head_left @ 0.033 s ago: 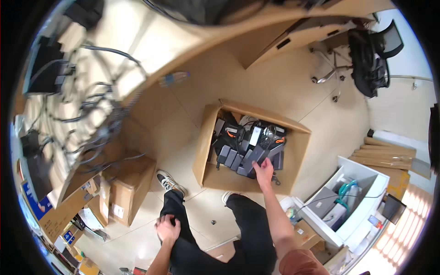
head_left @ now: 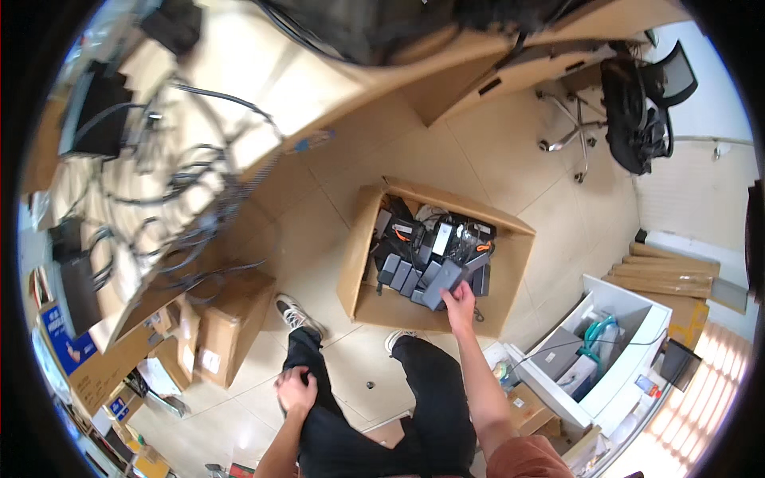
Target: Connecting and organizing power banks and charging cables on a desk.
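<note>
My right hand (head_left: 460, 307) reaches into an open cardboard box (head_left: 516, 283) on the floor. Its fingers are closed on the near right end of a dark grey rectangular block (head_left: 443, 284), which looks like a power adapter and tilts above the pile. Several similar dark grey blocks (head_left: 401, 275) stand in a row to its left. Behind them lie a white-faced block (head_left: 443, 237), black cables and an orange strip (head_left: 484, 248). My left hand (head_left: 296, 390) rests on my left knee, fingers loosely bent over the dark trousers, with nothing in it.
A cable-strewn desk (head_left: 275, 68) curves across the upper left. A closed carton (head_left: 231, 331) stands left of my feet. At right is an open white drawer (head_left: 617, 350) holding a teal item and grey boxes. A wheeled chair (head_left: 637, 111) stands at the upper right.
My right hand has lifted the grey block slightly and turned it, so more of its broad face shows. The left hand stays on the knee. The whole view has shifted a little.
</note>
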`<state>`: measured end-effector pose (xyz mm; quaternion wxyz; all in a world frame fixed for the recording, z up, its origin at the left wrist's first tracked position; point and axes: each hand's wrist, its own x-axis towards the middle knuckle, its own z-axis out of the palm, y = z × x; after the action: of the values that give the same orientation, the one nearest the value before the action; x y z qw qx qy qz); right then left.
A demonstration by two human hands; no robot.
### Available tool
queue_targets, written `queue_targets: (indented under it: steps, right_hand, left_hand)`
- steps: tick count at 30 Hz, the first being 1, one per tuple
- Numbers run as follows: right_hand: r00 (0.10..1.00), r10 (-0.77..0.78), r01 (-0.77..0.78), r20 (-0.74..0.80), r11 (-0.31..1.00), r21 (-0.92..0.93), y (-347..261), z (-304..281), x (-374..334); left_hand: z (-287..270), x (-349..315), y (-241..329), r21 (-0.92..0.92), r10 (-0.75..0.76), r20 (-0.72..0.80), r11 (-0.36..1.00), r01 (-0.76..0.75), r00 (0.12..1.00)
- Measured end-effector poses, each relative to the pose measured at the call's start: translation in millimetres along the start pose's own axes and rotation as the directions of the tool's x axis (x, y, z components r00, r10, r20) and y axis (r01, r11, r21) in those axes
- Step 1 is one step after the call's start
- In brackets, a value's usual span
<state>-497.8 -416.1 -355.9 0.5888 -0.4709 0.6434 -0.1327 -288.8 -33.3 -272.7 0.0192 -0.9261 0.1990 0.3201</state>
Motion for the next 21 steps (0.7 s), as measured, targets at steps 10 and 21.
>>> queue_targets:
  steps: [10,21]
  right_hand:
    - [0.406,0.244,-0.517,0.881,0.856,0.001,-244,59,-301]
    - [0.127,0.321,0.538,0.938,0.772,-0.337,-368,226,-385]
  left_hand:
    - [-376,-59,64,-0.071,0.785,-0.423,0.468,-0.881,0.452]
    - [-463,-76,-118,0.421,0.947,-0.265,0.285,-0.861,0.184]
